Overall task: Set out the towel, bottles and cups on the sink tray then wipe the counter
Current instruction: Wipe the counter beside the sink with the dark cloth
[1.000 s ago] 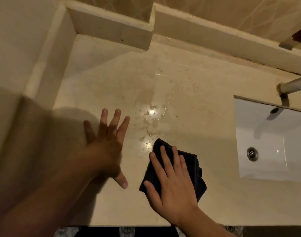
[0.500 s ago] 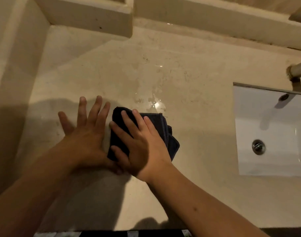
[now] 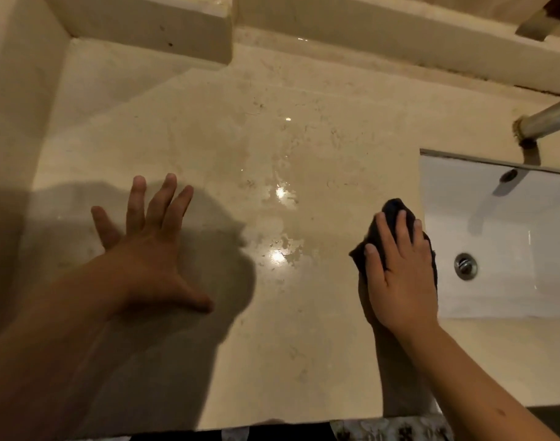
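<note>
The dark cloth [image 3: 394, 207] is pressed onto the desk [image 3: 288, 345] by the flat-fingered right hand [image 3: 398, 278] at centre right, just beside the sink [image 3: 501, 237], while the left hand [image 3: 148, 249] is held spread open at centre left.

We record a single head-worn view, aimed steeply down at the worktop [image 3: 304, 345] from close range, with the basin [image 3: 511, 291] at frame right and the back ledge [image 3: 368, 30] along the top.

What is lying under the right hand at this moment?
A dark cloth, pressed on the counter at the sink edge. The right hand covers its middle; the counter beneath the cloth is hidden.
</note>
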{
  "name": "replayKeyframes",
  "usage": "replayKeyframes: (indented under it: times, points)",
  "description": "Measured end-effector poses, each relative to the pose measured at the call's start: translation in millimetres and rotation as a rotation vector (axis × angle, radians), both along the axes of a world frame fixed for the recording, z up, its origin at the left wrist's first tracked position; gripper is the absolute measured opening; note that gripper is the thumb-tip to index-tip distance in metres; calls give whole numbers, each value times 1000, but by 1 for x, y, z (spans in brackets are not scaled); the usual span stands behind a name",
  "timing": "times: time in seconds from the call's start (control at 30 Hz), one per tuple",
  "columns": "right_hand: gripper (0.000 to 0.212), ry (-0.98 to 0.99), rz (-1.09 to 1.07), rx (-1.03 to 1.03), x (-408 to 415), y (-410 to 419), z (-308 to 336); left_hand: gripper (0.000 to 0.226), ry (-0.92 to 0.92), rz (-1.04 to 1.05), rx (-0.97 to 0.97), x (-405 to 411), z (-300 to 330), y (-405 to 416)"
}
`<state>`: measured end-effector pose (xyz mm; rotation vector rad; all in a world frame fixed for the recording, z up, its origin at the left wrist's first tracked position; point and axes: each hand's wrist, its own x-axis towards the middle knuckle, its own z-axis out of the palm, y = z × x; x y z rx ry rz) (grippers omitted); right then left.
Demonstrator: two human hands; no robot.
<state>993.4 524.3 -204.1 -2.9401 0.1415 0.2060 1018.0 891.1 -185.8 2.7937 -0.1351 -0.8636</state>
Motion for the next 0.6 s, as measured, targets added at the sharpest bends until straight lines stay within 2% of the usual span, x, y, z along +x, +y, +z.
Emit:
replayKeyframes:
  times: [0.1, 0.17, 0.27, 0.33, 0.4, 0.5, 0.6]
  points:
    - [59, 17, -33, 10, -11, 18, 2, 169, -19, 29, 22, 3, 2, -1]
    - [59, 39, 19, 20, -23, 41, 5, 172, -20, 9, 39, 6, 1, 0]
    - [58, 62, 180, 16, -34, 86, 6, 174, 2, -27, 6, 9, -1, 5]
    - [57, 70, 313, 6, -28, 117, 5, 174, 17, -28, -87, 11, -2, 12]
    - [57, 76, 470, 7, -13, 146, 6, 175, 21, 13, -173, 13, -1, 17]
    - [57, 54, 692, 24, 20, 185, 4, 182, 44, 69, -189, 14, -1, 18]
    - [58, 29, 790, 43, 56, 212, 2, 183, 41, 110, -212, 13, -1, 19]
